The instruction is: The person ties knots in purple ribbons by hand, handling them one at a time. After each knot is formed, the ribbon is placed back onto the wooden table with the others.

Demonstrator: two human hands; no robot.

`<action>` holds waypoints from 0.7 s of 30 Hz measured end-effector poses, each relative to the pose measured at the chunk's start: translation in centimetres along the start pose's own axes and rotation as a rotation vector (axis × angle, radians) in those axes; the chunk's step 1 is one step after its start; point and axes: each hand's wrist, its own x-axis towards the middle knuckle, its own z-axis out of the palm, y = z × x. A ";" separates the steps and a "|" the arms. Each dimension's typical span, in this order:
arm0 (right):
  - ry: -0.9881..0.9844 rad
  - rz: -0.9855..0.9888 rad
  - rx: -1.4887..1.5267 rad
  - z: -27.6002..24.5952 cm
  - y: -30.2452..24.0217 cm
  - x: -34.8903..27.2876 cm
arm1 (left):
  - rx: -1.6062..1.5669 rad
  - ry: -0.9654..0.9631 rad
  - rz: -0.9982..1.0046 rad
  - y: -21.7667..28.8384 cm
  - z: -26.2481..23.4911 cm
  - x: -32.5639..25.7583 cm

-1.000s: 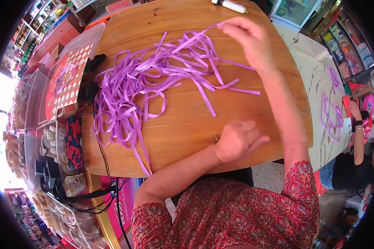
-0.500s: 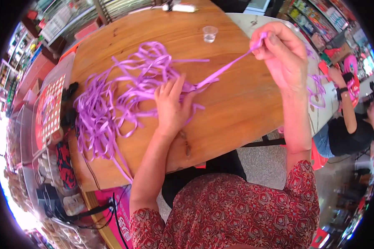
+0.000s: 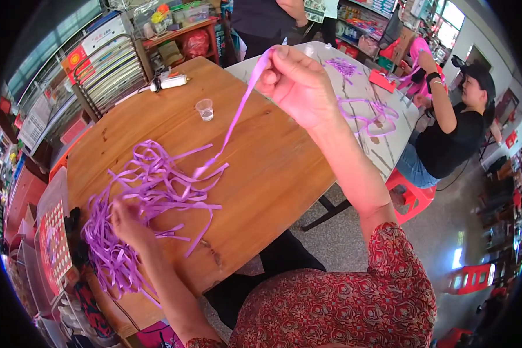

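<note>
In the head view, your right hand (image 3: 301,81) is raised over the far right part of the wooden surface (image 3: 272,191). Its thumb and fingers are pinched together on the upper end of a purple ribbon strand (image 3: 242,110). Held that high, the strand runs slantwise down to the heap, bowing a little; the height probably serves to keep most of its length off the other ribbons. A fingertip pinch on flat, thin ribbon likely leaves the rest of it free to hang. Where its lower end lies among the loose ends, you cannot tell from here.

The purple ribbon heap (image 3: 151,188) lies on the left half of the surface, loops tangled together, with several ends straying to the right. Your left hand (image 3: 130,223) is over its near left part. That hand is blurred, so whether its fingers are apart or clamped on ribbon cannot be told; its place there would suit steadying the pile against the pull of the strand.

A small clear cup (image 3: 205,110) stands beyond the heap, and a white tool (image 3: 171,82) lies near the far edge; both seem placed out of the ribbons' way. To the right, a pale marbled surface (image 3: 397,139) carries more purple ribbon (image 3: 383,113), near a seated co-worker (image 3: 435,145).
</note>
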 end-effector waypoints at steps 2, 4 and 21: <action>-0.001 -0.013 -0.134 0.0 -0.3 -0.2 | -0.087 0.160 -0.009 -0.7 -5.4 4.1; 0.005 -0.017 -0.266 -0.3 -0.4 -0.4 | -0.172 0.223 -0.019 -0.7 -8.0 6.0; -0.205 0.194 -1.190 -1.3 0.5 -4.7 | 1.259 -0.202 0.779 9.0 3.6 -2.1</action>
